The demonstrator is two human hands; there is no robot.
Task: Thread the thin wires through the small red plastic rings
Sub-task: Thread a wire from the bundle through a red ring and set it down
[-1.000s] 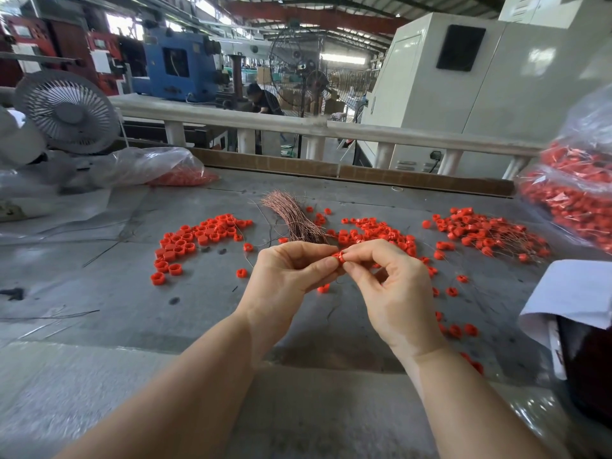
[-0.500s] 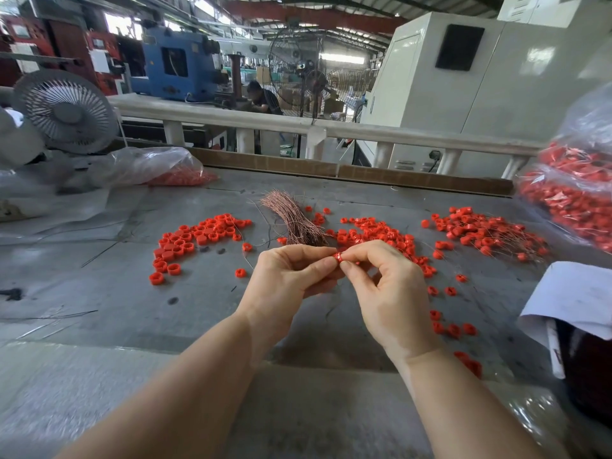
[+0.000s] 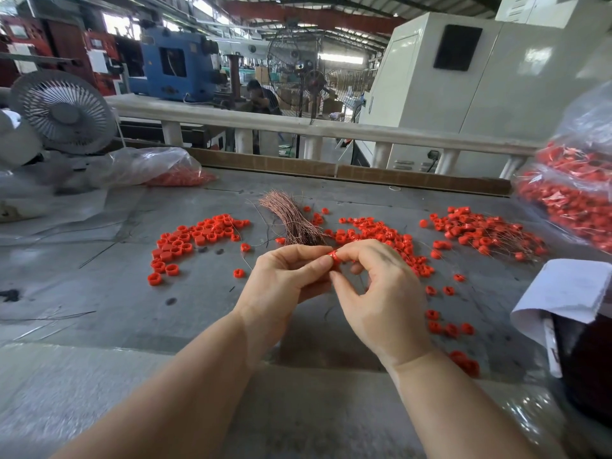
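So both hands are up over the desk (image 3: 99,293) mid-threading: left hand (image 3: 284,276) and right hand (image 3: 381,293) pinch one red ring (image 3: 333,256) together. Can't make out the wire itself. Next, probably feed it through and pull; spare wires (image 3: 291,220) sit just behind.

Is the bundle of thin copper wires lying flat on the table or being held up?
Lying flat. The wire bundle rests on the gray table, beyond both hands, which pinch one red ring instead.
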